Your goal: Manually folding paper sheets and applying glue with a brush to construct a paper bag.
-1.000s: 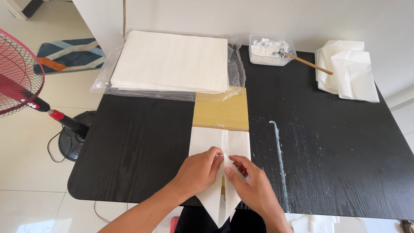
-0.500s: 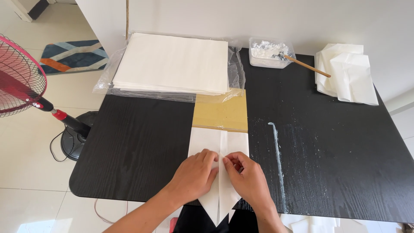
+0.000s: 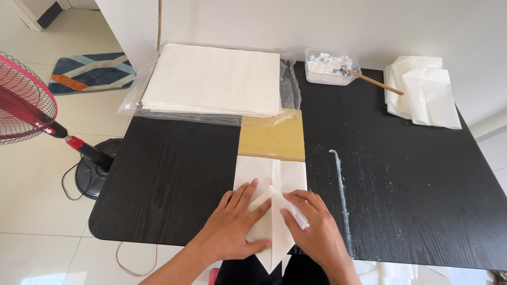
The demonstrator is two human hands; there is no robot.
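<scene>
A: Black table (image 3: pixel 412 200), seen from above, pale tiled floor around it. Landmark: the brown card (image 3: pixel 272 138) lying flat at the middle of the table. What sits nearest it?

B: Touching the card's near edge, a white folded sheet (image 3: pixel 270 177). Its long axis runs straight from the card toward the person, ending in a point that hangs over the table's near edge.

A: And the hands, relative to the card?

B: Both lie on the near side of it, on the sheet itself. Left hand (image 3: pixel 236 224) rests flat, fingers spread and pointing toward the card, pressing the sheet's left half. Right hand (image 3: pixel 311 229) has its fingers curled narrow over a raised flap at the centre crease, pinching or pressing it; which one cannot be told. Neither hand is clearly closer to the card.

A: Beyond the card?

B: A stack of white paper (image 3: pixel 214 79) on clear plastic wrap overlaps its far edge. Farther right of the card, a tub of white paste (image 3: pixel 330 66) with a wooden stick (image 3: pixel 375 82) in it, then a pile of finished folded sheets (image 3: pixel 422 89). Just right of the card, a thin white smear (image 3: pixel 340 184) runs parallel to the sheet's long axis.

A: Left of the card?

B: Off the table, a red standing fan (image 3: pixel 24 103) and a patterned rug (image 3: pixel 90 71).
</scene>
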